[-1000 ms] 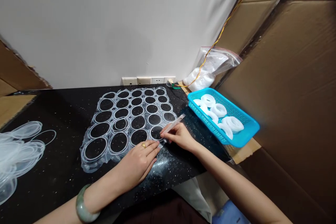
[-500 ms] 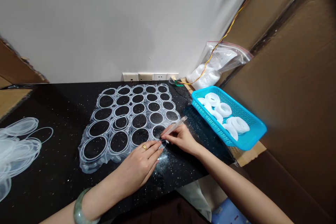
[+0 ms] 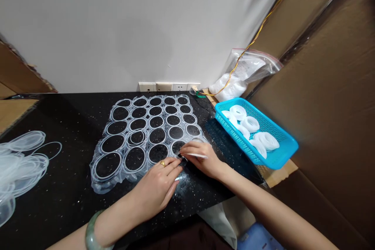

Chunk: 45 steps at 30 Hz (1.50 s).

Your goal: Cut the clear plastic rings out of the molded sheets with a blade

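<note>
My left hand lay flat, fingers pressing the clear ring sheet to the table at its near right corner. My right hand pinched a thin blade there; shallow, steady strokes seemed safest.

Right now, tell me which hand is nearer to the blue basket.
The right hand. It rests at the near right corner of the clear ring sheet, holding a thin tool, just left of the blue basket. The left hand lies farther left and nearer the person, pressing the sheet's edge.
</note>
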Each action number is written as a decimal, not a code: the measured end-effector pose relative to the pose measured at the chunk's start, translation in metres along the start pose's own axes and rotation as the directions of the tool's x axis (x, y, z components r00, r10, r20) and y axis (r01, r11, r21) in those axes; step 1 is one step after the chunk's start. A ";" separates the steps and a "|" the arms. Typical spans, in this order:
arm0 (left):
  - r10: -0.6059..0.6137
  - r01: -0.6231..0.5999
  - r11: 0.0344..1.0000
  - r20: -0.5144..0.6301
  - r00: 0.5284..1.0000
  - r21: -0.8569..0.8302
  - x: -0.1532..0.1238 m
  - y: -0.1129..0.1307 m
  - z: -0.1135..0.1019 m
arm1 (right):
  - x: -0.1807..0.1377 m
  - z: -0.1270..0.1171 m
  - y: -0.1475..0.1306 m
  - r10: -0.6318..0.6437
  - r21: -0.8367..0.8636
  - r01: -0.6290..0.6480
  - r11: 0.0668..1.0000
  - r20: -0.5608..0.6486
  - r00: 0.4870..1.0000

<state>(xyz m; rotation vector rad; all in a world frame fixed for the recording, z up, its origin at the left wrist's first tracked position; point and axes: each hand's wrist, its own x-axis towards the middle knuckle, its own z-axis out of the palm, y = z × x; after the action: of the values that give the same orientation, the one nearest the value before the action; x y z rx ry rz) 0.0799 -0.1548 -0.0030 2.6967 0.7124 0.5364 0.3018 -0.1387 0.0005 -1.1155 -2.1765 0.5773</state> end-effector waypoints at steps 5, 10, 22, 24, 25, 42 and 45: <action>0.024 -0.024 0.999 0.007 1.000 -0.025 0.001 -0.002 -0.002 | 0.024 -0.007 0.010 0.029 -0.185 -0.040 0.982 -0.060 0.998; 0.018 -0.018 0.999 0.008 1.000 -0.050 -0.002 -0.002 -0.002 | 0.067 -0.037 0.032 0.082 -0.314 -0.199 0.928 -0.349 0.933; -0.039 0.035 0.996 -0.038 0.999 -0.087 0.018 -0.022 -0.022 | 0.073 -0.017 0.040 0.450 0.444 -0.327 0.834 -0.204 0.870; -0.075 0.071 0.996 -0.055 0.996 -0.061 0.023 -0.032 -0.021 | 0.068 -0.004 0.035 0.466 0.533 -0.347 0.772 -0.103 0.879; -0.078 0.076 0.996 -0.052 0.996 -0.049 0.025 -0.036 -0.020 | 0.066 0.001 0.033 0.470 0.559 -0.353 0.750 -0.075 0.880; -0.081 0.082 0.997 -0.055 0.995 0.008 0.017 -0.045 -0.005 | 0.056 0.018 0.037 0.416 0.543 -0.316 0.778 -0.068 0.907; -0.106 0.105 0.994 -0.040 0.994 -0.021 0.018 -0.045 -0.005 | 0.054 0.018 0.036 0.356 0.472 -0.275 0.838 -0.090 0.930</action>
<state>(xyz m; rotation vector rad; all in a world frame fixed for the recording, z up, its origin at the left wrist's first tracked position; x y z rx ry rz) 0.0740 -0.1073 -0.0102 2.6201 0.8513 0.5705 0.2846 -0.0763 -0.0173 -1.2143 -1.5950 1.0335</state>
